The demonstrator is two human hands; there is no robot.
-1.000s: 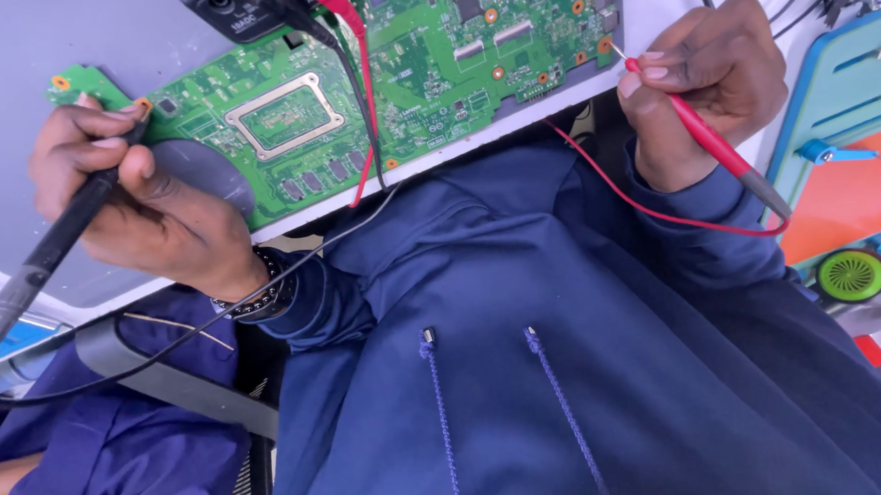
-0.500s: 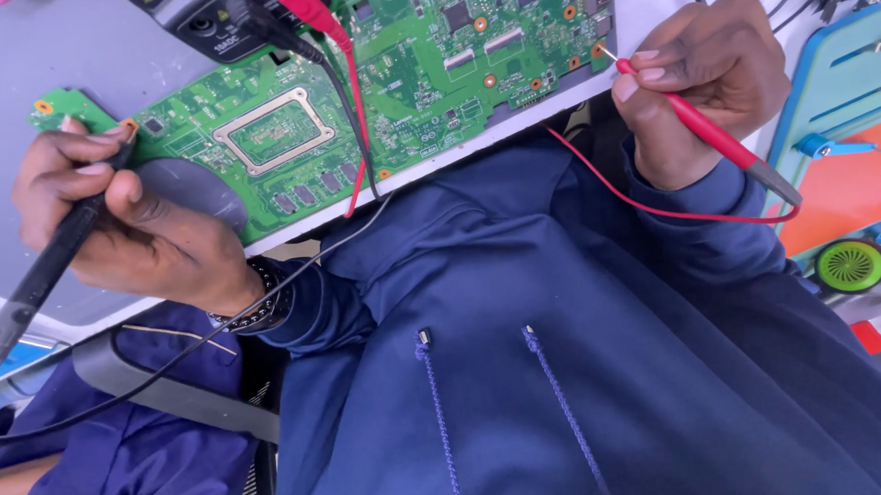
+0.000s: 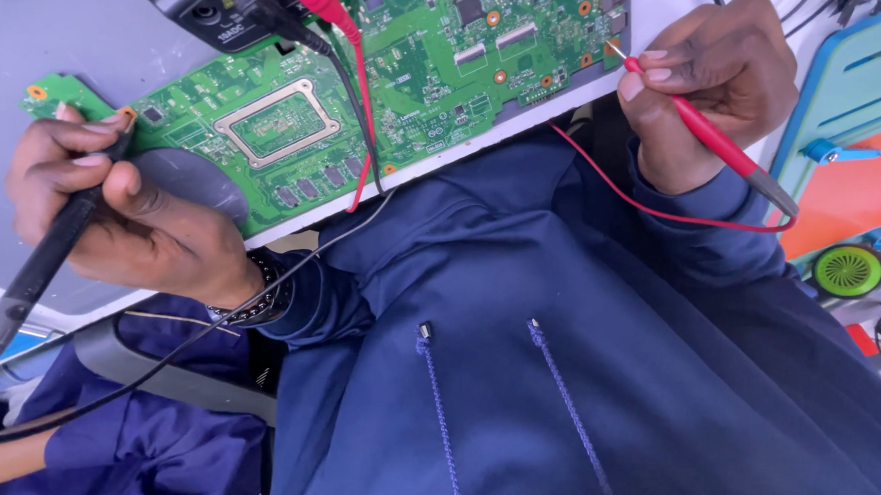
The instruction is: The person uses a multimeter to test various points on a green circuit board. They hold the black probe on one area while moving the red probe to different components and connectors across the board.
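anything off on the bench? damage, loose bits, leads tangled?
Nothing stands out. The green circuit board lies flat and looks intact. Left hand holds the black probe, right hand the red probe; their leads run free.

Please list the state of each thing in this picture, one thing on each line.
green circuit board: lying flat on the grey table.
black probe: held in the left hand, tip at the board's corner.
red probe: held in the right hand, tip at the board's edge.
black meter: red and black leads plugged in.
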